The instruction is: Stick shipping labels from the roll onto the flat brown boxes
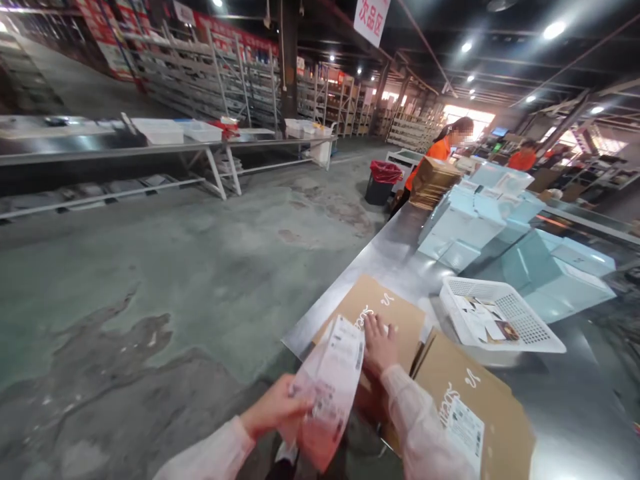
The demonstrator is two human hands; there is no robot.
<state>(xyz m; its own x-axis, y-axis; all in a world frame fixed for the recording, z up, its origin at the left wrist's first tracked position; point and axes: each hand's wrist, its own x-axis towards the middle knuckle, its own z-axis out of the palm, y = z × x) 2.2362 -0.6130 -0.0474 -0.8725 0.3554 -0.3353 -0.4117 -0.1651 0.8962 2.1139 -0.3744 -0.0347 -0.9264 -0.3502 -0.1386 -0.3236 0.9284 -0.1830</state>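
My left hand (281,404) pinches a strip of printed shipping labels (334,377) between thumb and fingers, near the table's corner. The strip's upper end lies over a brown cardboard mailer (400,312) with white lettering. On that mailer rests my right hand (380,341), fingers apart, right beside the strip's edge. To the right, partly under my right forearm, is a stack of similar cardboard mailers (500,407). Its top one bears a white shipping label (465,430).
A white plastic basket (543,337) with cards and papers stands on the metal table (387,252). Beyond are light-blue boxes (470,230), a cardboard stack (434,179) and a person in orange (439,150). A bin with a red liner (383,175) stands on the floor.
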